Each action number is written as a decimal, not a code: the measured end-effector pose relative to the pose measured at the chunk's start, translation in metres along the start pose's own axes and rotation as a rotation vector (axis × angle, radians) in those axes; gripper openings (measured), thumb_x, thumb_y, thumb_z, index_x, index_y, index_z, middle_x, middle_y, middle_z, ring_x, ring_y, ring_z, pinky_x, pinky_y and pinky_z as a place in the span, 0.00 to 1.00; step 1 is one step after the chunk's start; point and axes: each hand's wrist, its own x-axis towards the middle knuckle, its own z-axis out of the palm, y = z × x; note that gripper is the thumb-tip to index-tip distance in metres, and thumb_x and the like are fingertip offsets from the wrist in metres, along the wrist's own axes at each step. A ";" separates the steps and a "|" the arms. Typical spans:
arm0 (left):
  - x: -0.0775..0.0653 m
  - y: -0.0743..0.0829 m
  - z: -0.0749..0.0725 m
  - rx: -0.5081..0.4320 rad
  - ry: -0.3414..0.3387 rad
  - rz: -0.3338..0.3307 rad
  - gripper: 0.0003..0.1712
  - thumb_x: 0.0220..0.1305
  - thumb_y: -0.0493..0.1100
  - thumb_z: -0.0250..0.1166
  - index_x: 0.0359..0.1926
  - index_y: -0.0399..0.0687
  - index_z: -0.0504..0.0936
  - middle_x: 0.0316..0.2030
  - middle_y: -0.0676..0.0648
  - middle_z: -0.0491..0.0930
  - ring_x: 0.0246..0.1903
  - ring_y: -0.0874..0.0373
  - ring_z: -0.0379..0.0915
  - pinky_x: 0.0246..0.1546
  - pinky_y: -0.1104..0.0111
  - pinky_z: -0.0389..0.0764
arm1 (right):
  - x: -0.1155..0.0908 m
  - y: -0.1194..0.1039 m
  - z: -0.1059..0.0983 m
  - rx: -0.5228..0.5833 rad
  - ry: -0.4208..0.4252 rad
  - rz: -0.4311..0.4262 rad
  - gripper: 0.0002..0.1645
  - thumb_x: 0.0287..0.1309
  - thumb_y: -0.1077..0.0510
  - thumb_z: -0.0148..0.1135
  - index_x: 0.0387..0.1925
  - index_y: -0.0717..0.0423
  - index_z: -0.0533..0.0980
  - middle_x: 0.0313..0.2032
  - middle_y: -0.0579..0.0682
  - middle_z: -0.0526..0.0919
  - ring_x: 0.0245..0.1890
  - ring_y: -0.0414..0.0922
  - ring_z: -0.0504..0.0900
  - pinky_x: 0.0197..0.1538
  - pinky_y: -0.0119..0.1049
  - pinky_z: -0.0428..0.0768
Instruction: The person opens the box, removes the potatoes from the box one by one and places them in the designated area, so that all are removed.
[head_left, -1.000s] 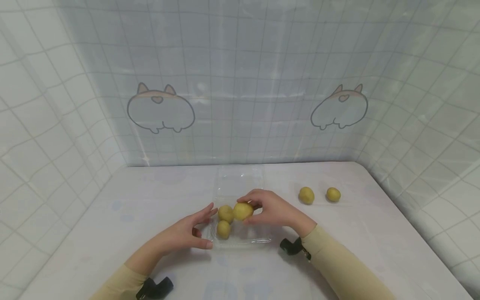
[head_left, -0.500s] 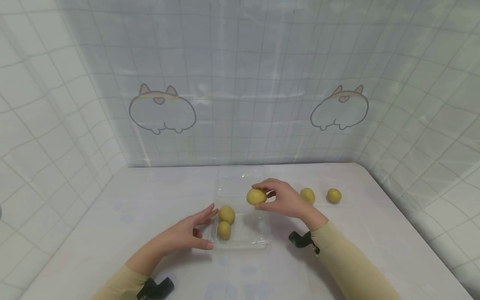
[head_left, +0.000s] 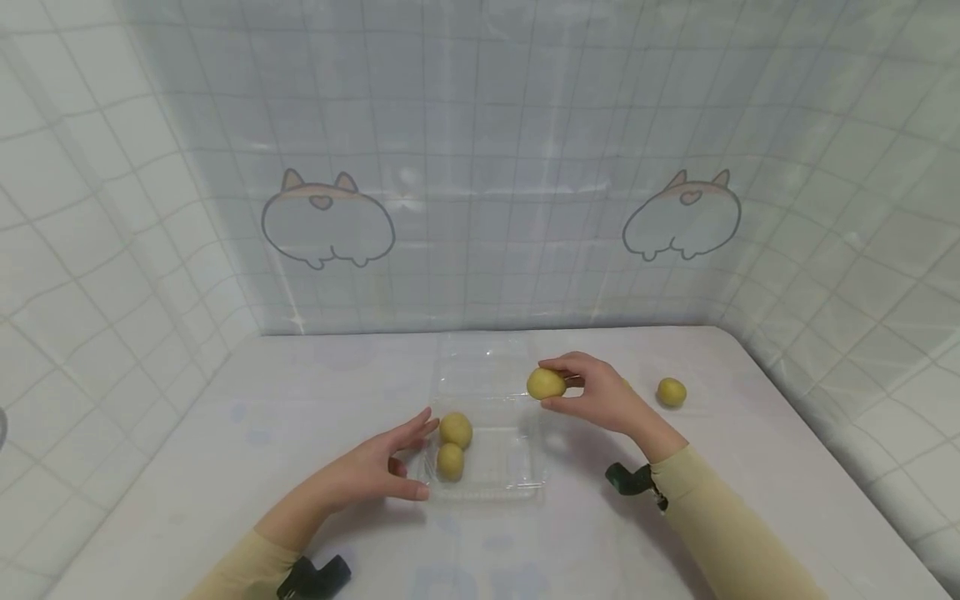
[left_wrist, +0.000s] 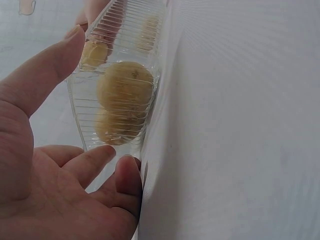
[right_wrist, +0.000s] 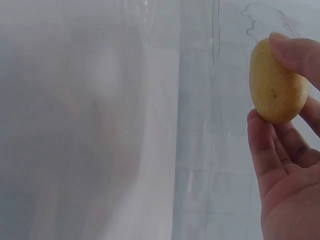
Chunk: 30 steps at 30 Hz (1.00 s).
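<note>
A yellow potato (head_left: 545, 383) is pinched between the thumb and fingers of my right hand (head_left: 600, 396), raised near the right side of a clear plastic clamshell box (head_left: 498, 454). In the right wrist view the held potato (right_wrist: 277, 82) shows its whole long side. Two potatoes lie inside the box along its left wall, a larger one (head_left: 456, 430) behind a smaller one (head_left: 450, 462). My left hand (head_left: 367, 471) rests at the box's left side with thumb and fingers spread, holding nothing. Through the ribbed wall, the left wrist view shows both boxed potatoes (left_wrist: 125, 87).
Another potato (head_left: 671, 392) lies on the white tabletop (head_left: 247, 450) at the right. One more is almost wholly hidden behind my right hand. The box's open lid (head_left: 483, 362) lies back toward the rear wall. Tiled-pattern sheets (head_left: 480, 208) enclose the table at the back and sides.
My right hand has lifted the potato out of the box, away from the other two, and carried it to the right and back. My left hand has stayed beside the box.
</note>
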 end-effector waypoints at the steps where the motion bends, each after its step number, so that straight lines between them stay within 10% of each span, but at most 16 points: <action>1: 0.000 0.000 0.000 0.001 0.000 0.000 0.62 0.52 0.47 0.78 0.79 0.56 0.47 0.74 0.54 0.58 0.37 0.50 0.68 0.38 0.67 0.73 | -0.001 0.002 -0.002 -0.008 0.007 0.004 0.34 0.50 0.50 0.78 0.60 0.50 0.77 0.50 0.41 0.79 0.48 0.41 0.79 0.55 0.37 0.77; 30: 0.001 -0.003 -0.002 0.014 -0.001 0.016 0.63 0.52 0.48 0.78 0.79 0.55 0.46 0.74 0.55 0.58 0.43 0.50 0.70 0.39 0.68 0.74 | -0.041 0.039 -0.059 -0.104 0.186 0.244 0.37 0.54 0.48 0.75 0.64 0.54 0.74 0.58 0.51 0.76 0.53 0.52 0.79 0.54 0.50 0.77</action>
